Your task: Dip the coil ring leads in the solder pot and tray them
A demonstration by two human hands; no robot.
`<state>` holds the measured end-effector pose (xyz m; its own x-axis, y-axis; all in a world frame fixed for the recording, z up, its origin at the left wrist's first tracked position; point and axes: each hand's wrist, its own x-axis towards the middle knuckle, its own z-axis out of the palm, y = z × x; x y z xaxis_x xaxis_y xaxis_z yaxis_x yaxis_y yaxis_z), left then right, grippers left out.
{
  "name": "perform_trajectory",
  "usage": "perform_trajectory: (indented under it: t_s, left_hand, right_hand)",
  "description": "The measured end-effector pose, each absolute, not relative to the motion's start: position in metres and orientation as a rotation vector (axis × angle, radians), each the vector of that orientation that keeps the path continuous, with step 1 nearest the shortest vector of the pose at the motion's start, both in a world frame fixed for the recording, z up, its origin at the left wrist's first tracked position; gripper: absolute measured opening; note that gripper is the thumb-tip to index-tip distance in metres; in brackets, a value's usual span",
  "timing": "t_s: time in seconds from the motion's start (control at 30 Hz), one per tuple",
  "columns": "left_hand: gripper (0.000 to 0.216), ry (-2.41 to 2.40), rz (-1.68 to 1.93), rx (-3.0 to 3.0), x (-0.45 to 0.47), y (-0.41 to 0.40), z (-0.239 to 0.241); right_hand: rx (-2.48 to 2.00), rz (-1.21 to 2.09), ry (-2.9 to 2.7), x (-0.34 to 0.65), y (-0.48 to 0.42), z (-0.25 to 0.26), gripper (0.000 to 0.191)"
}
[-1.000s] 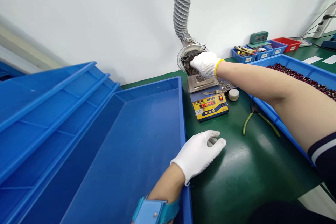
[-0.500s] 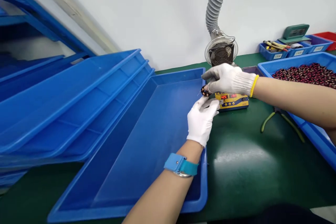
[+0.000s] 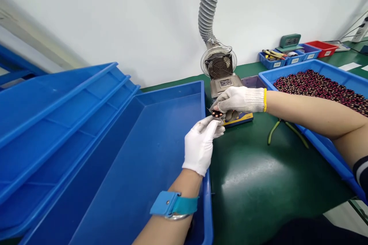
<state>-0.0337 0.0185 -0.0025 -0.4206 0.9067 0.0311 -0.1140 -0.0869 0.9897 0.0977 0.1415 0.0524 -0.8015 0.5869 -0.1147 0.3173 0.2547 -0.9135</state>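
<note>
A small round coil (image 3: 217, 114), black with copper-coloured windings and thin wire ends, is pinched between my two gloved hands above the right rim of the large blue tray (image 3: 202, 103). My left hand (image 3: 199, 143), in a white glove, grips the coil from below with thumb and fingers. From the right, my right hand (image 3: 241, 100), in a grey-palmed glove with a yellow cuff, closes its fingertips on the coil's upper side. Just behind the hands stands a yellow and blue heating unit (image 3: 244, 118), its display hidden by my right hand and its metal top (image 3: 226, 83) showing.
A fan on a grey exhaust hose (image 3: 208, 7) hangs behind the unit. Blue trays (image 3: 80, 111) are stacked at left. Green-handled pliers (image 3: 274, 132) lie beside a blue bin (image 3: 304, 65) full of coils (image 3: 322, 86). Small tool boxes (image 3: 273, 61) line the wall.
The view has swung right, so things appear further left. My right hand has come down onto the coil and its fingers have closed in. The coil has turned to show its face.
</note>
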Motion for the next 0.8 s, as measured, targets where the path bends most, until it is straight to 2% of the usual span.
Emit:
perform_trajectory:
  t_s: [0.13,0.33,0.43,0.8]
  left_hand:
    - [0.043,1.444,1.505,1.018,-0.032,0.018,0.0]
    - [0.047,1.475,1.38,1.117,-0.03,0.018,0.004]
    - [0.049,1.489,1.354,1.125,-0.029,0.017,0.005]
    - [0.047,1.481,1.308,1.143,-0.029,0.014,0.004]
  right_hand:
    - [-0.945,1.354,-2.172,0.1,0.171,0.061,0.018]
    - [-1.305,0.575,-2.257,0.096,0.233,0.082,0.022]
    - [-1.374,0.314,-2.293,0.088,0.251,0.08,0.028]
    - [-1.533,0.193,-2.332,0.076,0.251,0.071,0.044]
